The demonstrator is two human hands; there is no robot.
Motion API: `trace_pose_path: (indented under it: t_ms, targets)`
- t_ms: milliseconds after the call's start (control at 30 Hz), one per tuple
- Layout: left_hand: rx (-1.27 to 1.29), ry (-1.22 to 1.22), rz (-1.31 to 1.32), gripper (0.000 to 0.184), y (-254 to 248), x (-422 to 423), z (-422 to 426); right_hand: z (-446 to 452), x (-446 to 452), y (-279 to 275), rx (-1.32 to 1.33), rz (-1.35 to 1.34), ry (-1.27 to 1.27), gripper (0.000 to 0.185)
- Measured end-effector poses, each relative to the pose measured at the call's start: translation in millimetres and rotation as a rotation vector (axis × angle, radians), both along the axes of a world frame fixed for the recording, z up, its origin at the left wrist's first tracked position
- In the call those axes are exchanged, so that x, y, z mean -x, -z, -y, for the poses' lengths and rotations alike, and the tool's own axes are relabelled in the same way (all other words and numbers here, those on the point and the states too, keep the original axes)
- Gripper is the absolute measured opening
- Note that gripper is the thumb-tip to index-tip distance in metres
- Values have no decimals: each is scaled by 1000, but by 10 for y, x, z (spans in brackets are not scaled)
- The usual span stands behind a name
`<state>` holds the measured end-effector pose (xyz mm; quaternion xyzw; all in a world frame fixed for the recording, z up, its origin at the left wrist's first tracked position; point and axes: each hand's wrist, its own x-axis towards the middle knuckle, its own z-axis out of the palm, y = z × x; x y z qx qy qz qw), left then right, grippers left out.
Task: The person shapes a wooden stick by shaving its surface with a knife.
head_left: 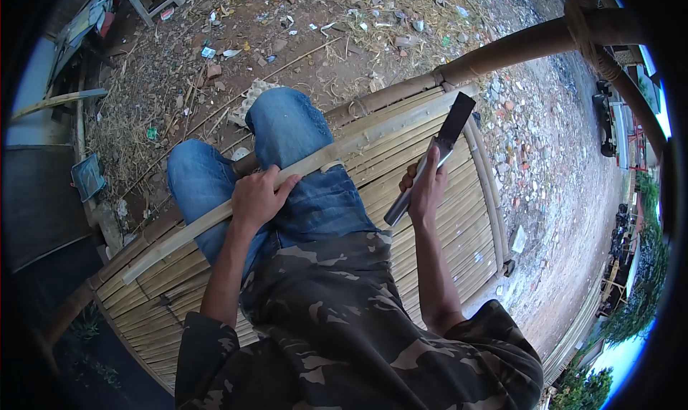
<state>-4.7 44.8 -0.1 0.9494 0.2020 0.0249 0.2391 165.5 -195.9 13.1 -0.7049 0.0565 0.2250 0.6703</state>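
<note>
Across my jeans (287,127) lies a long, pale bamboo strip (387,128), running from lower left to upper right. My left hand (256,201) is closed over it above my thighs, with the thumb along its near side. My right hand (427,189) grips a knife (456,118) with a dark, squared-off blade and a shiny metal handle. The blade points up and away, close to the far right part of the strip; whether they touch I cannot tell. My palm and fingers hide the middle of the handle.
I sit on a bamboo slat bench (444,231) framed by a thick bamboo pole (502,59). Litter and dry stalks cover the dirt ground (344,66) ahead. A plastic stool (152,0) stands at the far left. Rubble (527,137) spreads on the right.
</note>
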Motion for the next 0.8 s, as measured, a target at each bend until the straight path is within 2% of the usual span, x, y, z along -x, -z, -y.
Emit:
trace_pose_path:
  t_ms: [33,67,100,167,200,233,300,367,433,500,533,567,633,700,767,800]
  targets:
    - [-4,3,9,54,9,15,0,-109,58,-3,87,-14,-94,47]
    - [-29,6,11,54,32,27,8,-141,196,-66,357,-176,-415,50]
    - [-54,11,9,55,28,8,1,-157,279,-47,286,-162,-531,52]
    - [-33,-5,25,55,58,-7,-20,-53,120,-130,271,-111,-463,49]
    - [-5,-11,27,55,76,28,-5,-25,22,-161,46,-140,-264,48]
    - [4,-12,11,55,70,50,9,-63,-19,-252,-67,4,-67,47]
    - [0,-4,-28,55,25,9,-6,-173,97,-79,40,176,110,45]
    - [-31,7,-8,55,42,31,-37,-142,285,135,287,-168,-433,45]
    - [-46,10,-13,55,63,14,-47,-35,77,-24,283,-199,-400,46]
    - [-9,0,11,56,85,27,-25,18,-63,-251,-31,-163,-58,46]
    - [-1,6,3,56,92,30,-17,-12,-123,-401,-78,-53,62,46]
    - [-8,3,-5,56,92,28,-6,-39,-122,-307,-119,91,181,43]
    - [-24,-2,15,56,62,0,-25,-116,142,82,78,-8,-68,41]
    - [-65,13,-37,56,32,19,-19,-127,259,-55,266,-109,-489,45]
    - [-39,-9,-14,56,59,0,-22,3,26,-69,74,-247,-234,41]
    - [-8,-12,4,56,74,18,-9,9,-58,-213,-34,-141,-52,43]
